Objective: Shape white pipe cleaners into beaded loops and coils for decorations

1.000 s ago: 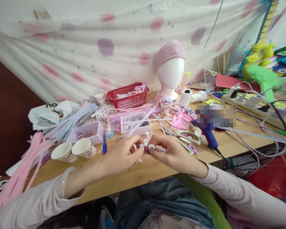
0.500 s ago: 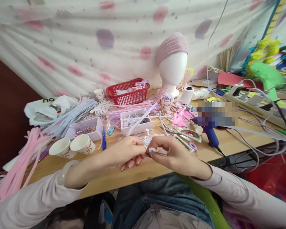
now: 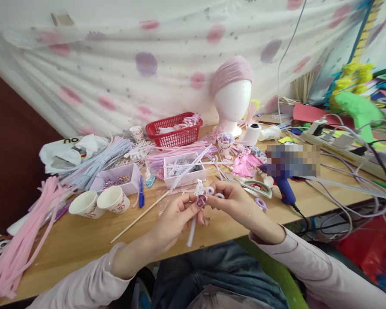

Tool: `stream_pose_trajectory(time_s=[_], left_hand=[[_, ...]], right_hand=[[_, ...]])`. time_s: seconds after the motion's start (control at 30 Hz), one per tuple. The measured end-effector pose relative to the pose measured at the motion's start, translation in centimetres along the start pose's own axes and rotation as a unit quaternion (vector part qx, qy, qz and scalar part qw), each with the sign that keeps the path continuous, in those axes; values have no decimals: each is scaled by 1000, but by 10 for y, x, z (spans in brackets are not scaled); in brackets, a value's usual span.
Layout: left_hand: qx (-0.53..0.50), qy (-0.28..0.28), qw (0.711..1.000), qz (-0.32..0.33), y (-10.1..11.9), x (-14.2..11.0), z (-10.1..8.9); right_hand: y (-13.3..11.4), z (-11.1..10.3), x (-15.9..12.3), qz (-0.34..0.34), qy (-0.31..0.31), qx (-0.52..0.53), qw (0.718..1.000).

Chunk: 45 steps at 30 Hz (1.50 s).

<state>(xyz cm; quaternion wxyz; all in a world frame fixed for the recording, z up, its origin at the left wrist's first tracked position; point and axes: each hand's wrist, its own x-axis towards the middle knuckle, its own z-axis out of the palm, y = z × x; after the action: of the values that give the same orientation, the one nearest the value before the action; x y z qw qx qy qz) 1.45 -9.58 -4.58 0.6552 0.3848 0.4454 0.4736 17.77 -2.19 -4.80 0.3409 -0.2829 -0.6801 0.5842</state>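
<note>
Between my hands is a pale white-lilac fuzzy pipe cleaner [image 3: 192,231], its straight tail hanging down over the table edge. Small curled loops [image 3: 209,191] of it stick up at the top. My left hand [image 3: 176,216] pinches it between thumb and fingers from the left. From the right, my right hand [image 3: 233,201] grips the curled part with thumb and forefinger, fingertips nearly touching the left ones. A thin wooden stick [image 3: 138,219] lies on the table left of my left hand. Scissors [image 3: 255,188] and a purple fuzzy ring [image 3: 260,204] lie beyond my right hand.
Two paper cups [image 3: 114,199], a blue pen [image 3: 142,193] and a lilac box of beads [image 3: 133,180] stand left. Behind are a white box [image 3: 185,174], a red basket [image 3: 176,136] and a foam head [image 3: 233,101]. A blue glue gun [image 3: 286,191] with cables lies right.
My left hand has turned and closed in a pinch near the right one, and the pipe cleaner's tail and loops now show. The wooden stick has come into view. The camera view has shifted slightly.
</note>
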Motion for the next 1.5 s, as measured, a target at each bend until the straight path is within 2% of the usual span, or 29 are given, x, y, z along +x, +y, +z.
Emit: stream_pose_trajectory(time_s=[0.13,0.27,0.37,0.47,0.6,0.7,0.8,0.87,0.93,1.0,1.13,1.23,1.33,1.43,1.5], left_hand=[[32,-60,997,-43,6,2,-16],[28,-144,977,-154,16,1,-27],[70,-155,973,-156,21,0,-25],[133,-120,980,-86,22,-1,-16],[231,-46,971,29,16,1,-6],[216,44,972,79,2,3,0],[174,144,967,115,-15,5,8],[125,173,969,120,-23,6,11],[75,159,979,101,-26,7,10],[53,115,989,71,-24,7,6],[72,34,995,60,-19,3,-3],[109,18,991,79,-20,-1,-4],[209,73,968,119,-24,-5,-1],[328,151,914,185,-27,-7,1],[392,178,873,229,-26,-7,2]], right_hand=[[1,-13,-3,-9,-22,-63,998],[2,-17,-5,4,-55,-104,993],[2,-13,-7,19,-58,-102,993],[1,-8,-7,46,-57,-95,993],[4,-7,-7,52,-83,-75,992],[8,-7,-8,40,-90,-24,995],[8,-6,-9,43,-70,-6,997],[6,-5,-10,52,-64,-6,997],[5,-6,-9,59,-71,0,996],[4,-8,-8,65,-82,7,995],[6,-9,-9,75,-72,16,994],[9,-7,-11,65,-40,33,997],[12,-4,-14,51,-22,33,998],[15,-3,-16,35,-12,14,999],[16,-3,-17,25,-3,-3,1000]])
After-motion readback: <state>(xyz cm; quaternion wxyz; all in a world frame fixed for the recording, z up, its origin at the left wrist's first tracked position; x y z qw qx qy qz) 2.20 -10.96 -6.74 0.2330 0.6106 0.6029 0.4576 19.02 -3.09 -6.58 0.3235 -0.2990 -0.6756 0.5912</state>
